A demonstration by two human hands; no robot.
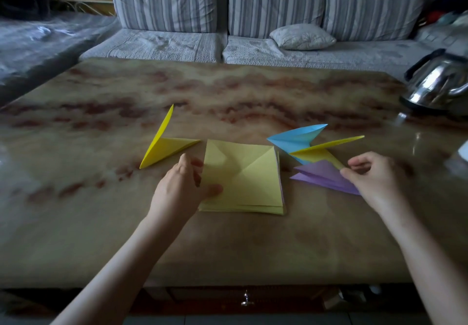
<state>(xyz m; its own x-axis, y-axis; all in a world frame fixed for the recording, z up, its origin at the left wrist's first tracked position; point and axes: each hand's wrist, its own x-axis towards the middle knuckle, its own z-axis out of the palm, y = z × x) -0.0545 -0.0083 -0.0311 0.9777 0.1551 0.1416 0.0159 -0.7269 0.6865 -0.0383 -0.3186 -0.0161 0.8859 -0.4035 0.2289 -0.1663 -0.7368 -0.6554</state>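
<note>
A stack of pale yellow square paper [248, 180] with diagonal creases lies in the middle of the marbled table [228, 91]. My left hand [184, 185] holds its left edge, thumb on top and fingers curled at the edge. To the left lies a folded bright yellow piece [164, 147]. To the right lie a folded blue piece [295, 138], a second folded yellow piece [326, 147] and a folded purple piece [321, 175]. My right hand [372, 177] pinches the purple piece at its right end.
A steel kettle [438, 84] with a black handle stands at the table's far right. Behind the table runs a striped grey sofa [266, 13] with a small cushion [302, 36]. A drawer knob [247, 299] shows under the near edge.
</note>
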